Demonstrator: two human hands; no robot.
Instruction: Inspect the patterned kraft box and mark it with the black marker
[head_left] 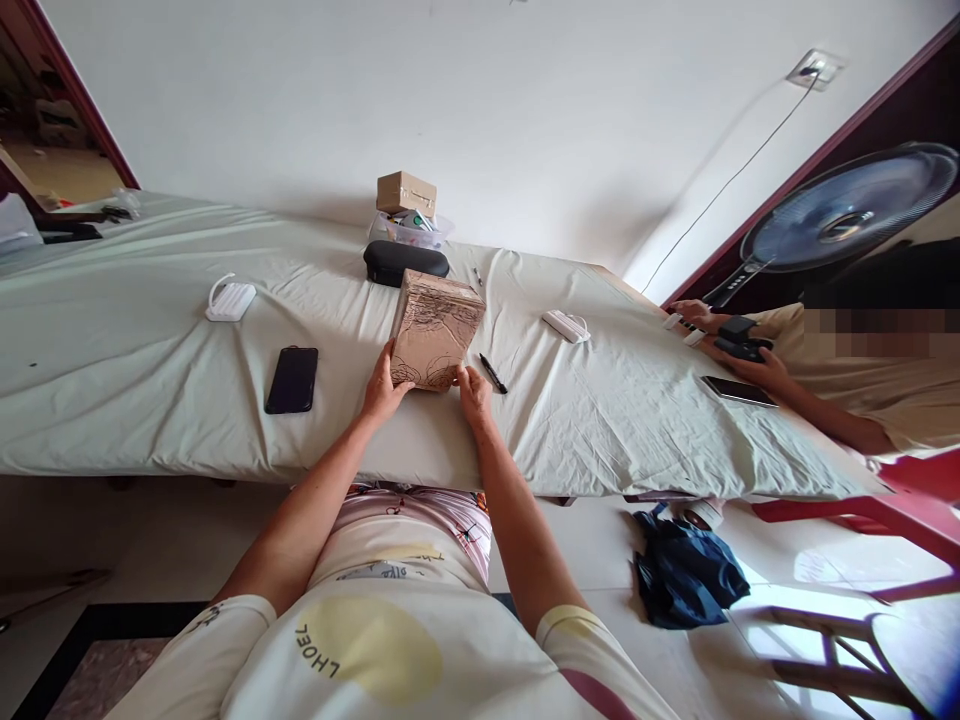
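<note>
- Head view: the cardboard box (437,335), scribbled with dark looping lines, is straight ahead of me at the middle of the tabletop (142,400); I cannot tell whether its underside rests fully on the cloth.
- My left hand (385,385) is part-curled on the box's near left corner, thumb along the near edge, fingers at the side.
- My right hand (475,392) is closed tighter, gripping the near right corner between thumb and bent fingers.
- My forearms cross the tabletop's front edge; a strip of cloth lies between that edge and the box.
- To my left, bare cloth separates my wrist from a black smartphone (292,380); a white block with a looped cord (231,300) sits farther out.
- To my right the room is tighter: a black pen (493,373) lies just beside my hand, with a second white block (566,326) well beyond it.
- Past the box's far edge, a black zip case (406,262) sits close behind, and a plastic tub (435,233) carrying a small carton (406,192) stands near the wall.
- At the tabletop's right end, another person's hands (750,365) hold a dark object.
</note>
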